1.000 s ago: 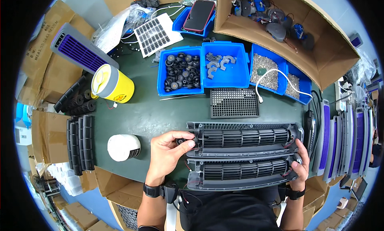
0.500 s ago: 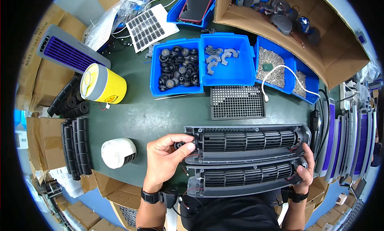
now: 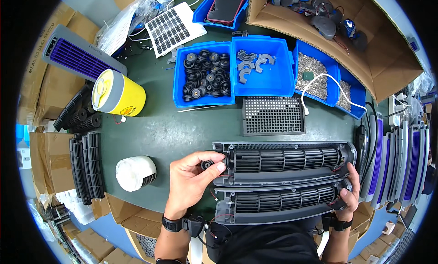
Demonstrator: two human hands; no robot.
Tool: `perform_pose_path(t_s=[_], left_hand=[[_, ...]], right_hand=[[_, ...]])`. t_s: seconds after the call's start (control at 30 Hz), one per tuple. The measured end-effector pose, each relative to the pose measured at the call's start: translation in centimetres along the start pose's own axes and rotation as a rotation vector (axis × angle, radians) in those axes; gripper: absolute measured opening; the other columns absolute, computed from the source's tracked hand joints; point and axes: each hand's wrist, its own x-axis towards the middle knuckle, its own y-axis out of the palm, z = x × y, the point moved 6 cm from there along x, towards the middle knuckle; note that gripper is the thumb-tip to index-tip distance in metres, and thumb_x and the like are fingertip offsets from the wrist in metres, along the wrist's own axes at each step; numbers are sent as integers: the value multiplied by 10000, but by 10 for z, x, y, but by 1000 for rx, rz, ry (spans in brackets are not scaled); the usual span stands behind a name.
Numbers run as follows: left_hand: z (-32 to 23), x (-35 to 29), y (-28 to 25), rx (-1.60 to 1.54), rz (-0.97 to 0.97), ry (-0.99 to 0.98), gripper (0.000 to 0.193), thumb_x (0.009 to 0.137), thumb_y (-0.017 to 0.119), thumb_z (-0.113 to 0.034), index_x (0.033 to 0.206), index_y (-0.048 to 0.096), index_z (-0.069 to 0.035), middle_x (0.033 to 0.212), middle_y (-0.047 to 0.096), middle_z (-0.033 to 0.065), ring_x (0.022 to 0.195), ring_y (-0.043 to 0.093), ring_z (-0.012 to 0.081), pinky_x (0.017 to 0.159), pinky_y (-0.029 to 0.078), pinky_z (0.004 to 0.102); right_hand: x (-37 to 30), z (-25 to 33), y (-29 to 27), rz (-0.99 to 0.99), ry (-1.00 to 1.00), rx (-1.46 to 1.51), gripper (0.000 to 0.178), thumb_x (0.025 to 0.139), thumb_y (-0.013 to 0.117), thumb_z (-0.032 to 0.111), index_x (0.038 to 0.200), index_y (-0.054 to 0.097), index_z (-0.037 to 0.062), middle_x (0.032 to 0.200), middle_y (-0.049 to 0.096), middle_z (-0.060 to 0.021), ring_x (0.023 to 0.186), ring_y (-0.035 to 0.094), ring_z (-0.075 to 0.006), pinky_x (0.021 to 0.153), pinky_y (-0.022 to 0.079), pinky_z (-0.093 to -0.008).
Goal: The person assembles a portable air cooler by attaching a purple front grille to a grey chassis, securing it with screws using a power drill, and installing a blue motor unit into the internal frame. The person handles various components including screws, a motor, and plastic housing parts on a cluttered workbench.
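Observation:
Two grey fan housings lie one behind the other before me, the far housing (image 3: 283,176) and the near housing (image 3: 273,216). A black ribbed blower wheel lies in each: the far blower wheel (image 3: 287,160) and the near blower wheel (image 3: 285,200). My left hand (image 3: 189,182) is closed at the far housing's left end, with thumb and forefinger pinched there. A round black end piece (image 3: 207,165) sits in its curled fingers; what the fingertips pinch is mostly hidden. My right hand (image 3: 349,195) curls around the right ends of both housings, steadying them.
Behind stand blue bins, one with black round pieces (image 3: 200,91), one with grey clips (image 3: 261,63), others with screws (image 3: 312,76). A black perforated tray (image 3: 273,122), white tub (image 3: 135,173) and yellow cup (image 3: 121,94) stand on the table. Spare blower wheels (image 3: 86,168) lie left; purple-grilled units (image 3: 394,159) stand right.
The whole view has shifted slightly. Both hands keep their places on the housings, and the left fingers remain pinched at the far housing's left end.

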Motion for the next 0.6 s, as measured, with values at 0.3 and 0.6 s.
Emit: perform_pose_path(t_s=[0.3, 0.6], left_hand=[[0, 0, -1, 41, 7, 39, 206, 917, 772, 57, 1120, 767, 19, 1058, 762, 92, 913, 695, 103, 796, 594, 247], [-1, 0, 1, 99, -38, -17, 184, 931, 785, -1, 1113, 776, 24, 1024, 765, 73, 927, 700, 104, 812, 581, 253]], right_hand=[[1, 0, 1, 29, -23, 0, 875, 706, 724, 312, 1472, 537, -66, 1366, 637, -203, 1226, 635, -298, 1096, 461, -394], [3, 4, 6, 26, -42, 5, 920, 711, 720, 307, 1516, 480, -68, 1364, 635, -208, 1233, 630, -295, 1106, 448, -383]])
